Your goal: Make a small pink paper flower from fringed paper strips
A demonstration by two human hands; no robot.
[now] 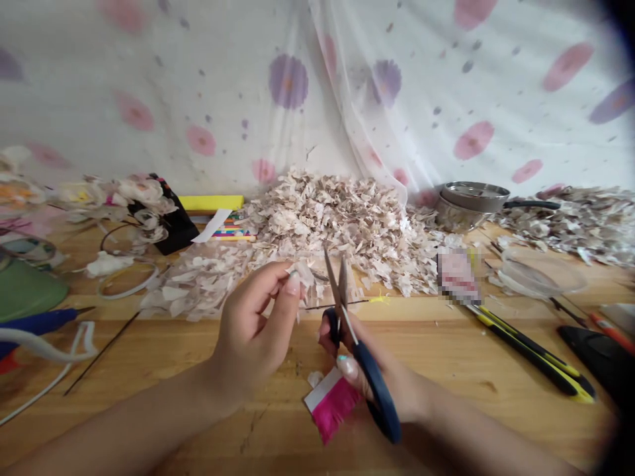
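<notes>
Paper scrap (303, 272) at scissors (342, 301); metal pan (473, 196) beyond

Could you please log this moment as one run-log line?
left hand: pinches paper scrap | right hand: holds scissors, blades open | pink paper: by right hand | scrap pile: behind

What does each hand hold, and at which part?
The left hand pinches a small pale paper scrap by its lower edge. The right hand holds scissors by the blue handle loops, with the blades open.
</notes>
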